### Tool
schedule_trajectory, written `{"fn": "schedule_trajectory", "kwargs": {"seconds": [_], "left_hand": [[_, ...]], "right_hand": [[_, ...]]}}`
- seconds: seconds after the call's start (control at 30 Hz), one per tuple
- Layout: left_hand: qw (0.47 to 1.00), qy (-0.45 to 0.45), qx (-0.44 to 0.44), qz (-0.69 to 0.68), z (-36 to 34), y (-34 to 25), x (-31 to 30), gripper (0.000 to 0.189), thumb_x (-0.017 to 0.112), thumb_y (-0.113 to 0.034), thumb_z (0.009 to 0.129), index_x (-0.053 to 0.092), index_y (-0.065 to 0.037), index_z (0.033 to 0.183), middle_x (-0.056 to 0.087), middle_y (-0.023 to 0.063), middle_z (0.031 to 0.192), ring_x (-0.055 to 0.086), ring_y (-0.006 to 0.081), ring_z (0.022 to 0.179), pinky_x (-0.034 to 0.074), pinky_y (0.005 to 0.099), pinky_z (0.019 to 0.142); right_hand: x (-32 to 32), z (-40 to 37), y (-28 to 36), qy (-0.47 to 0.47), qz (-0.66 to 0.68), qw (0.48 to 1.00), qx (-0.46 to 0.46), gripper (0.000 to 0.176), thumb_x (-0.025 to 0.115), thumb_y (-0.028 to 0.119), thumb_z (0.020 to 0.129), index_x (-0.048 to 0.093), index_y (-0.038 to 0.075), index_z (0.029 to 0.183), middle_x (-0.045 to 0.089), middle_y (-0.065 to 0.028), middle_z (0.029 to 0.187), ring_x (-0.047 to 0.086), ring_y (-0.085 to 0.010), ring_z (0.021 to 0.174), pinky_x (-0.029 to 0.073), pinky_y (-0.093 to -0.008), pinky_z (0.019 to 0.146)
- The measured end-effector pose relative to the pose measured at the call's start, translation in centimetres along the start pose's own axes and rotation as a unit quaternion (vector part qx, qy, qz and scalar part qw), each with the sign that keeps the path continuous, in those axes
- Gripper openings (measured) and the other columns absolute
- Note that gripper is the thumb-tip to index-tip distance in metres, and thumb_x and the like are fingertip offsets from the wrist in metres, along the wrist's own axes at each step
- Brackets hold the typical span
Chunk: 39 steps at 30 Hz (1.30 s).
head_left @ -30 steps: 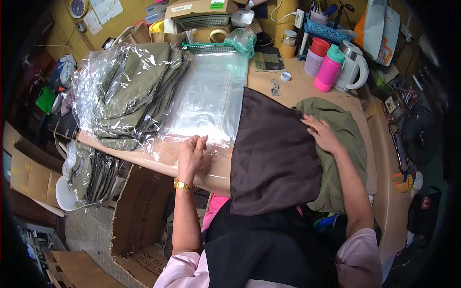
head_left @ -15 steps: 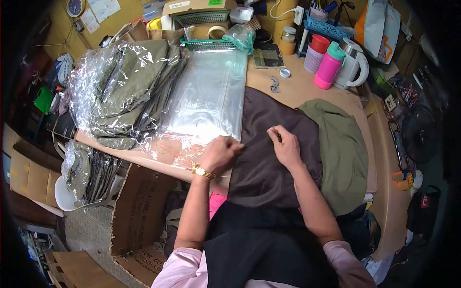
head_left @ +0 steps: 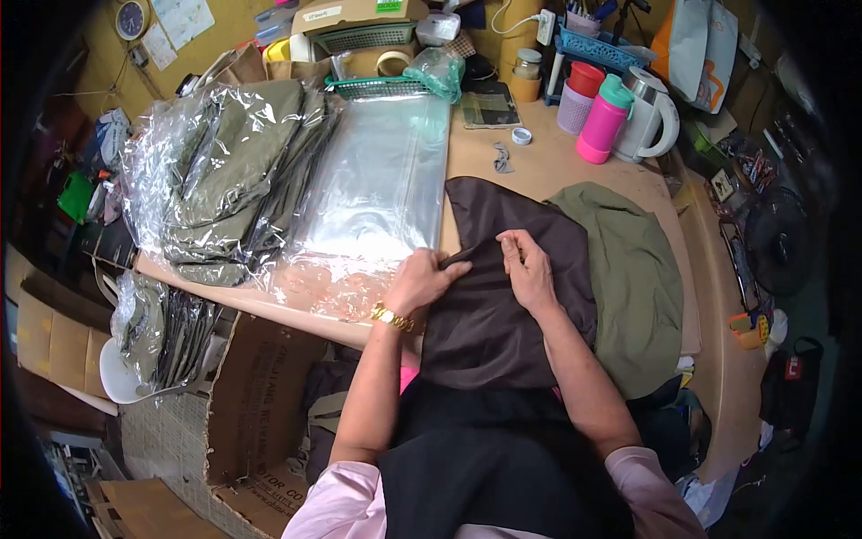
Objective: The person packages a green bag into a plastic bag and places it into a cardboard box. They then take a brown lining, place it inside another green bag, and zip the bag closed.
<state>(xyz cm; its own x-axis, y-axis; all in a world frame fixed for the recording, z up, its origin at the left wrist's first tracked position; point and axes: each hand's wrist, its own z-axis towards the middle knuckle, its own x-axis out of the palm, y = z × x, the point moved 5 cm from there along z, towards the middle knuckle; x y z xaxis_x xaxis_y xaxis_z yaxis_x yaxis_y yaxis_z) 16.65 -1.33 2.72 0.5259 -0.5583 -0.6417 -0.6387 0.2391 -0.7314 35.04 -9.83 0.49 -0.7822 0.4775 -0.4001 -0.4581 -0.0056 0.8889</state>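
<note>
A dark brown cloth [head_left: 503, 332] lies over the table's front edge in front of me. My left hand [head_left: 424, 282] pinches its left edge, where the fabric bunches into a fold. My right hand [head_left: 528, 272] is closed, thumb and forefinger pinching the cloth at the fold's right end. Beside the brown cloth, on the right, an olive green cloth [head_left: 633, 287] lies partly under it. To the left, a stack of clear plastic bags [head_left: 377, 180] lies flat, near a pile of olive garments in clear plastic [head_left: 233, 171].
A pink bottle [head_left: 602, 126] and a kettle [head_left: 648, 117] stand at the back right. Green baskets [head_left: 377, 87] line the back. Below the table's left side sit an open cardboard box [head_left: 251, 404] and a white tub [head_left: 126, 368] with bagged garments.
My left hand has taken hold of the brown cloth's left edge and drawn it into a fold. The right hand has stayed at nearly the same place. The view has shifted slightly.
</note>
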Motion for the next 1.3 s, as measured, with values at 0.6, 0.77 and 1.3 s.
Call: {"fn": "schedule_trajectory", "kwargs": {"seconds": [0.6, 0.77, 1.3], "left_hand": [[0.936, -0.171, 0.082, -0.295, -1.3, 1.9, -0.3, 0.044, 0.065, -0.034, 0.095, 0.060, 0.006, 0.109, 0.063, 0.0068, 0.072, 0.059, 0.0117, 0.068, 0.049, 0.0290, 0.064], [0.981, -0.081, 0.133, -0.114, 0.9, 0.5, 2.3, 0.038, 0.071, -0.036, 0.088, 0.068, 0.001, 0.096, 0.068, 0.0186, 0.078, 0.068, 0.0334, 0.076, 0.052, 0.0423, 0.071], [0.901, -0.345, 0.250, -0.085, -4.1, -1.3, -3.6, 0.049, 0.075, -0.028, 0.087, 0.061, 0.005, 0.122, 0.067, 0.0182, 0.112, 0.067, 0.0208, 0.090, 0.053, 0.0339, 0.079]], "right_hand": [[1.3, -0.7, 1.9, 0.024, -0.097, 0.991, -0.092, 0.033, 0.070, 0.026, 0.091, 0.059, 0.006, 0.114, 0.069, -0.0121, 0.086, 0.068, -0.0269, 0.082, 0.051, -0.0361, 0.073], [1.8, 1.8, 0.9, -0.003, 0.042, 0.999, 0.028, 0.054, 0.066, 0.037, 0.094, 0.051, -0.003, 0.127, 0.069, -0.0156, 0.095, 0.067, -0.0229, 0.092, 0.051, -0.0361, 0.082], [2.9, 3.0, 6.1, -0.027, -0.065, 0.988, -0.135, 0.018, 0.063, 0.014, 0.094, 0.050, 0.002, 0.095, 0.062, -0.0186, 0.078, 0.064, -0.0372, 0.077, 0.047, -0.0430, 0.067]]}}
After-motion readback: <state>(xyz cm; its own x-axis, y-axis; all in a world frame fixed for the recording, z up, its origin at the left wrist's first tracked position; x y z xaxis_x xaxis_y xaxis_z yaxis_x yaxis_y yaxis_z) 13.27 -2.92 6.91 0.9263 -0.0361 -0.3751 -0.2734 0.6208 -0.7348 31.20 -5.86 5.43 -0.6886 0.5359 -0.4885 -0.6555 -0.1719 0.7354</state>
